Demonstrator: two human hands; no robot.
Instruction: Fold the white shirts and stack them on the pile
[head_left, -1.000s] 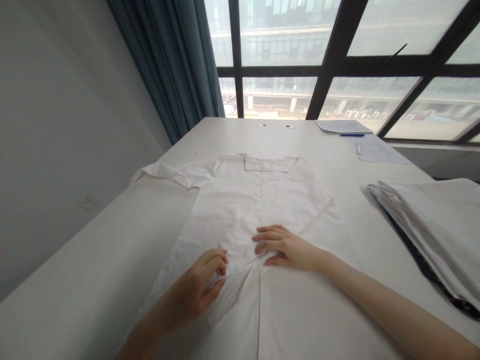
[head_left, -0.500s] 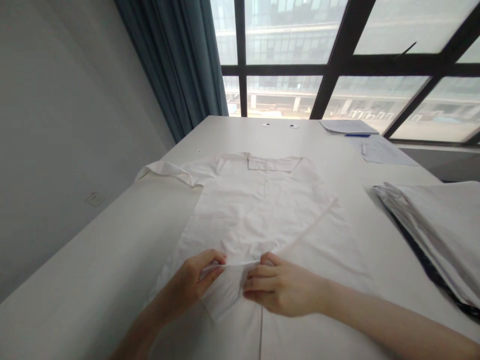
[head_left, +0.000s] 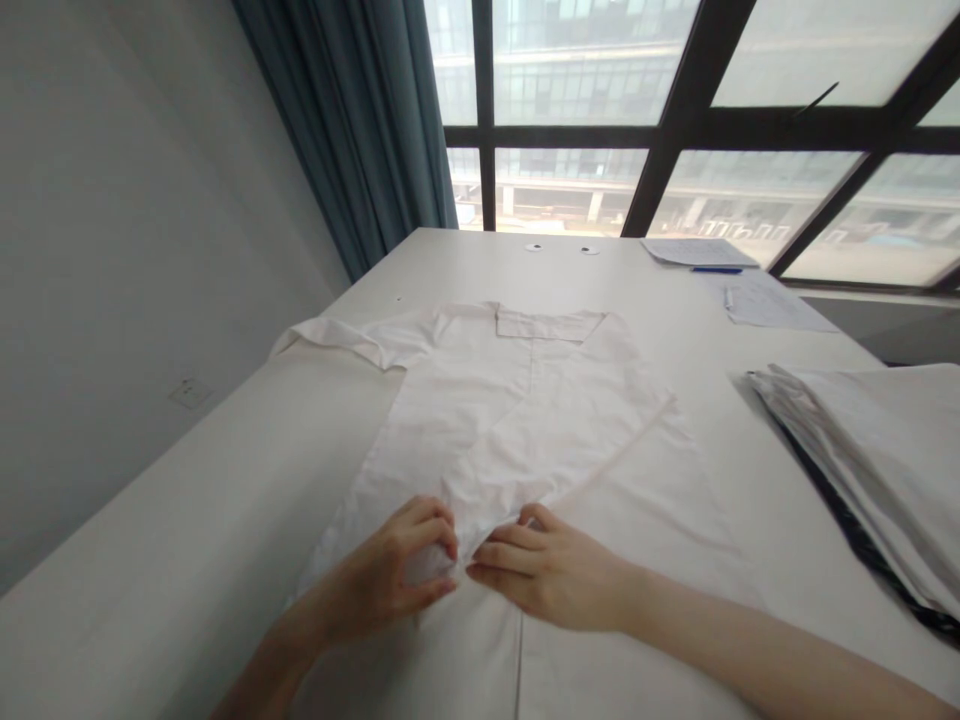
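Note:
A white coat (head_left: 480, 410) lies spread on the table, its collar at the far end. One sleeve (head_left: 337, 340) stretches out to the left; the other (head_left: 592, 475) is folded diagonally across the body, its end between my hands. My left hand (head_left: 397, 570) is curled, fingertips and thumb closing on the cloth at the sleeve end, with a small gap between them. Fingers of my right hand (head_left: 547, 570) pinch the sleeve edge just beside it. Below the hands, a straight slit or seam runs down the coat. Its near end lies outside the view.
A stack of folded white cloth (head_left: 877, 450) with a dark layer underneath lies on the right of the white table (head_left: 247, 500). Papers (head_left: 701, 252) and a blue pen (head_left: 716, 270) are at the back right. A wall, curtain (head_left: 352, 130) and windows border the table.
The sleeve's end, earlier held flat and taut between both hands, is now gathered in. My left fingertips have moved slightly right and nearer to me; my right fingers moved slightly left.

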